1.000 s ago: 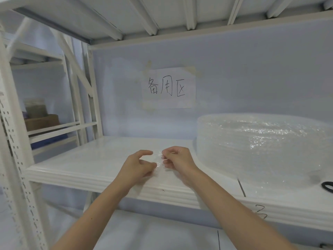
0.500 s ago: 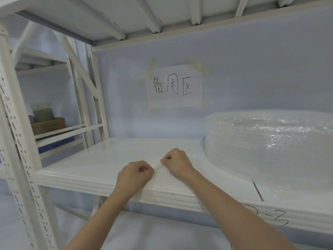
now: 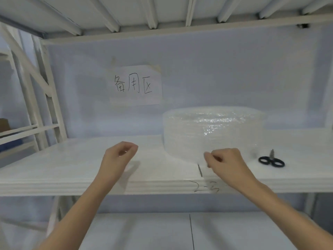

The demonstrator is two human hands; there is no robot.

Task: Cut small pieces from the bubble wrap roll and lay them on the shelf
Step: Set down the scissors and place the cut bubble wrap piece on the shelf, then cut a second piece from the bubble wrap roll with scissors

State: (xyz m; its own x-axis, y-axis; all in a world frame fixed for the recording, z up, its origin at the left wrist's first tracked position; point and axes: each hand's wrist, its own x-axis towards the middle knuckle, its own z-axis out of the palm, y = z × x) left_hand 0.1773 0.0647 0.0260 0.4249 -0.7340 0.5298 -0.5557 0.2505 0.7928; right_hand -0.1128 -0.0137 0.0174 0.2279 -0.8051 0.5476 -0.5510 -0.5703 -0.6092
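Note:
The bubble wrap roll (image 3: 212,130) lies flat on the white shelf (image 3: 72,159), right of centre. My right hand (image 3: 225,162) is at the roll's lower front edge with thumb and fingers pinched together. Blur hides whether it grips the wrap's loose end. My left hand (image 3: 119,156) hovers over the shelf to the left of the roll, fingers loosely curled and apart, holding nothing. Black-handled scissors (image 3: 271,160) lie on the shelf to the right of the roll. I cannot make out any cut piece of the clear wrap on the shelf.
A paper sign (image 3: 135,85) with handwritten characters is taped to the back wall. White uprights (image 3: 48,98) of the rack stand at the left. A lower shelf (image 3: 180,231) sits beneath my arms. An upper shelf runs overhead.
My hands were together, pressing a small clear piece onto the shelf's front edge. They have since separated: the right went right to the roll, the left lifted. The view shifted right, showing the scissors.

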